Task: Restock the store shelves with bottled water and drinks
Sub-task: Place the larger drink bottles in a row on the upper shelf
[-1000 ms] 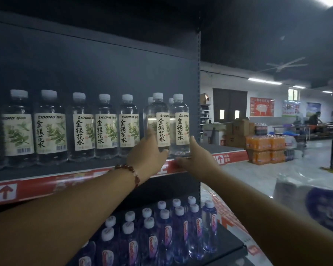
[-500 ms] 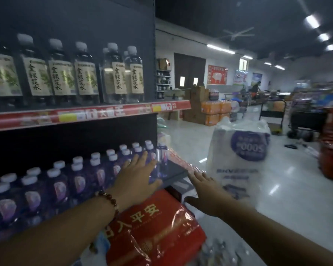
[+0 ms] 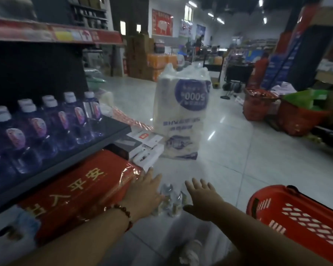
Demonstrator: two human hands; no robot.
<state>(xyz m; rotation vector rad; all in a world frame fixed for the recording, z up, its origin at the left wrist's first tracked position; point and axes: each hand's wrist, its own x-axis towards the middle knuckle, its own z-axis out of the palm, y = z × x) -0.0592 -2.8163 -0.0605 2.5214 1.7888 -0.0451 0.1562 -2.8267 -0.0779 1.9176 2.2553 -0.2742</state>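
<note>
Purple-tinted bottles [image 3: 52,123] already fill the shelf [image 3: 96,139] at left, while your left hand [image 3: 144,192] and right hand [image 3: 202,196], both spread and holding nothing, flank the clear bottles [image 3: 171,200] on the floor at lower centre, not yet shelved

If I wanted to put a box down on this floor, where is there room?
Bare tiles lie between the white wrapped pack and the red baskets at right. It is crowded near the shelf: red package, white boxes, bottles on the floor between both hands.
</note>
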